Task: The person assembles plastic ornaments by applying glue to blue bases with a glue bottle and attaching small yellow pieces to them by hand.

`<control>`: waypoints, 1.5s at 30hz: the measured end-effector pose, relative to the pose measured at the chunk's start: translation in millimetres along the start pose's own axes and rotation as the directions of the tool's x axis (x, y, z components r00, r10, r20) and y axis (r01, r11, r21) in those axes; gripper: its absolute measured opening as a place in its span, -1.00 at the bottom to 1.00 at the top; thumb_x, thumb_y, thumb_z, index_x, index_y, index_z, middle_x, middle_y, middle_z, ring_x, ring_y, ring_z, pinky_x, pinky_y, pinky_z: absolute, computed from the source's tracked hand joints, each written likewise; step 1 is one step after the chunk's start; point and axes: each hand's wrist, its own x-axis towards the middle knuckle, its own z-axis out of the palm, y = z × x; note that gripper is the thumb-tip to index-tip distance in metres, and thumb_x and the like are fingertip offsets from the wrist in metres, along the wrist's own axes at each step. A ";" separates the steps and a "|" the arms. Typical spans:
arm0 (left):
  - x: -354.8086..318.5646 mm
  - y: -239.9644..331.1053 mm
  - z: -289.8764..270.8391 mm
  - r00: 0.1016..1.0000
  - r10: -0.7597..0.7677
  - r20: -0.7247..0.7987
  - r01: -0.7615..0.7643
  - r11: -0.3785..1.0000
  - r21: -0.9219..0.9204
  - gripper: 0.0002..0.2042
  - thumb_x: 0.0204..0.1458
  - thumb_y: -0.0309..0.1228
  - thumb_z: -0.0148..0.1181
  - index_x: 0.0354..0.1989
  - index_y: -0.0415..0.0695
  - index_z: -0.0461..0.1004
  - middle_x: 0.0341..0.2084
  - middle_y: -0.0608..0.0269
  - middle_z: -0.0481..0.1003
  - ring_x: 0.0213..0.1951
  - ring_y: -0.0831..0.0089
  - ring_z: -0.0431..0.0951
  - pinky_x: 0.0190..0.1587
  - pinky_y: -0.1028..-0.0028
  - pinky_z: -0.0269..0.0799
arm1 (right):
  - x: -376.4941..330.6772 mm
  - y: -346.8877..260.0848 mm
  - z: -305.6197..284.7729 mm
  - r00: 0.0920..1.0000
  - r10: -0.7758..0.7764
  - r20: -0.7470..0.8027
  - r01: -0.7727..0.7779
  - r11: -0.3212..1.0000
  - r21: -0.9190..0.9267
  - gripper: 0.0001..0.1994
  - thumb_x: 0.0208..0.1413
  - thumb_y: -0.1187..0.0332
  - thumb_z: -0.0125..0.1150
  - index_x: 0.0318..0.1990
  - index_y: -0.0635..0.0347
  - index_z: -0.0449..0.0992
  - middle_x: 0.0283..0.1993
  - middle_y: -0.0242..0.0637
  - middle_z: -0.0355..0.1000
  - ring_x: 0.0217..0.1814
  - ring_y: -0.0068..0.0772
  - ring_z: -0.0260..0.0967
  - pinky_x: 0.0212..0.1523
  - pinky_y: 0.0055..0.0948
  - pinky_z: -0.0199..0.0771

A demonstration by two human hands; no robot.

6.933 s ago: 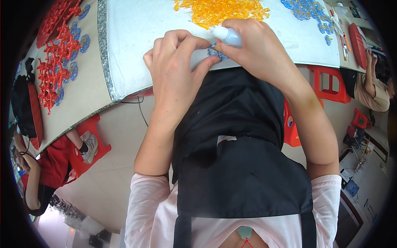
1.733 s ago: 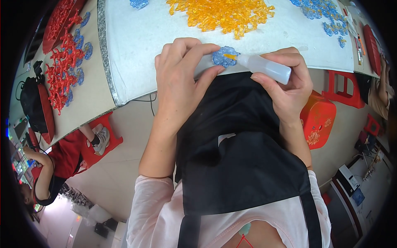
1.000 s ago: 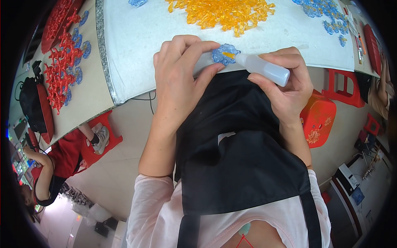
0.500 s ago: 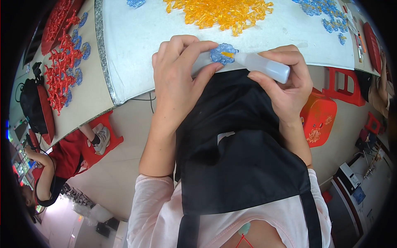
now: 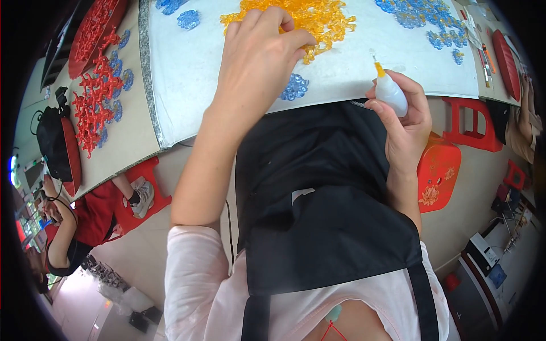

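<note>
My left hand (image 5: 256,59) reaches over the near side of a heap of amber, see-through plastic pieces (image 5: 327,28). Its fingers are bent, thumb and index apart, and no held piece shows between them. Beside that hand, near the table's front edge, lies a blue see-through flower-shaped piece (image 5: 296,87), touched by neither hand. My right hand (image 5: 406,108) is wrapped round a white squeeze bottle (image 5: 391,95) with a yellow nozzle, which points up and away from me above the table edge.
Blue flower pieces (image 5: 189,20) lie at the far left, and more blue pieces (image 5: 421,14) at the far right. Red plastic pieces (image 5: 96,94) cover part of the left-hand table. A red stool (image 5: 472,122) stands to the right. Another person (image 5: 62,238) sits at the left.
My left hand has let go of the blue flower piece and moved forward to the amber heap. My right hand has drawn the bottle away from that piece and tipped its nozzle upward.
</note>
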 end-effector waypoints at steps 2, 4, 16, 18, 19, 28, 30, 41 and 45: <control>5.0 -0.6 -2.9 0.972 -0.036 0.233 0.034 0.999 0.014 -0.70 -0.12 -0.47 0.19 -0.13 -0.11 0.47 -0.29 0.14 0.40 -0.16 0.24 0.38 -0.13 0.36 0.23 | 0.8 1.7 -4.8 1.000 0.005 0.027 -0.005 1.000 0.028 -0.66 -0.08 0.63 0.23 -0.12 0.30 0.29 -0.17 -0.17 0.39 -0.20 -0.49 0.40 -0.17 -0.56 0.46; 5.9 -7.2 4.7 0.984 0.178 -0.001 -0.177 0.982 -0.060 -0.85 -0.20 -0.47 0.21 -0.38 -0.06 0.53 -0.46 0.24 0.31 -0.33 0.30 0.32 -0.25 0.42 0.14 | 0.8 4.0 -6.7 0.998 0.010 0.055 -0.013 0.998 0.058 -0.65 -0.05 0.62 0.22 -0.10 0.29 0.27 -0.18 -0.17 0.39 -0.22 -0.50 0.40 -0.20 -0.57 0.47; -2.2 -16.3 20.2 0.968 0.252 0.006 -0.251 0.967 -0.042 -0.87 -0.18 -0.40 0.26 -0.39 -0.02 0.57 -0.36 0.33 0.40 -0.22 0.39 0.37 -0.15 0.41 0.17 | 7.8 7.9 -0.7 0.998 -0.025 0.059 0.024 0.999 0.028 -0.65 -0.06 0.63 0.20 -0.17 0.18 0.19 -0.33 -0.29 0.39 -0.38 -0.65 0.31 -0.46 -0.70 0.34; -1.3 -19.0 22.4 0.966 0.260 0.012 -0.259 0.964 -0.063 -0.88 -0.17 -0.39 0.26 -0.41 -0.04 0.56 -0.35 0.34 0.40 -0.21 0.39 0.37 -0.15 0.41 0.17 | 7.3 7.1 0.5 0.998 0.012 0.056 -0.012 1.000 -0.008 -0.64 -0.06 0.61 0.21 -0.17 0.16 0.17 -0.35 -0.32 0.38 -0.40 -0.68 0.30 -0.48 -0.72 0.30; -0.7 -20.7 23.0 0.963 0.268 0.018 -0.266 0.961 -0.081 -0.89 -0.17 -0.38 0.26 -0.43 -0.05 0.56 -0.34 0.34 0.39 -0.20 0.38 0.37 -0.15 0.41 0.17 | 7.1 6.8 2.0 0.998 0.012 0.058 -0.012 1.000 -0.009 -0.64 -0.06 0.61 0.21 -0.17 0.16 0.17 -0.35 -0.32 0.38 -0.40 -0.68 0.30 -0.48 -0.72 0.30; -13.8 -6.1 7.7 0.917 0.354 -0.184 -0.381 0.914 -0.140 -0.85 -0.21 -0.48 0.27 -0.39 -0.07 0.50 -0.45 0.39 0.51 -0.36 0.39 0.50 -0.21 0.45 0.23 | 8.0 -7.0 14.6 0.984 0.168 0.054 -0.168 0.986 0.010 -0.83 -0.05 0.51 0.26 -0.26 0.24 0.47 -0.44 -0.46 0.41 -0.50 -0.78 0.25 -0.52 -0.77 0.24; -28.9 3.7 1.7 0.913 0.357 -0.195 -0.389 0.907 -0.160 -0.86 -0.21 -0.49 0.26 -0.41 -0.08 0.50 -0.46 0.38 0.52 -0.39 0.41 0.52 -0.25 0.46 0.23 | 5.7 -10.9 17.8 0.952 0.242 0.189 -0.267 0.956 0.119 -0.84 -0.05 0.49 0.27 -0.27 0.26 0.50 -0.45 -0.45 0.44 -0.50 -0.79 0.26 -0.52 -0.78 0.23; -86.4 5.2 0.8 0.869 0.423 -0.256 -0.466 0.874 -0.139 -0.85 -0.29 -0.49 0.25 -0.45 -0.10 0.50 -0.48 0.30 0.51 -0.46 0.48 0.49 -0.35 0.53 0.19 | -3.5 -19.6 31.2 0.776 0.400 0.488 -0.376 0.914 -0.152 -0.89 -0.06 0.48 0.25 -0.37 0.31 0.50 -0.46 -0.40 0.44 -0.42 -0.72 0.31 -0.34 -0.70 0.32; -90.9 1.7 4.2 0.849 0.459 -0.261 -0.506 0.850 -0.149 -0.84 -0.28 -0.47 0.26 -0.44 -0.08 0.52 -0.47 0.31 0.51 -0.42 0.48 0.50 -0.32 0.50 0.21 | 3.1 -19.7 30.1 0.741 0.377 0.556 -0.279 0.926 -0.255 -0.90 -0.09 0.51 0.26 -0.40 0.30 0.50 -0.49 -0.43 0.42 -0.49 -0.74 0.28 -0.45 -0.73 0.25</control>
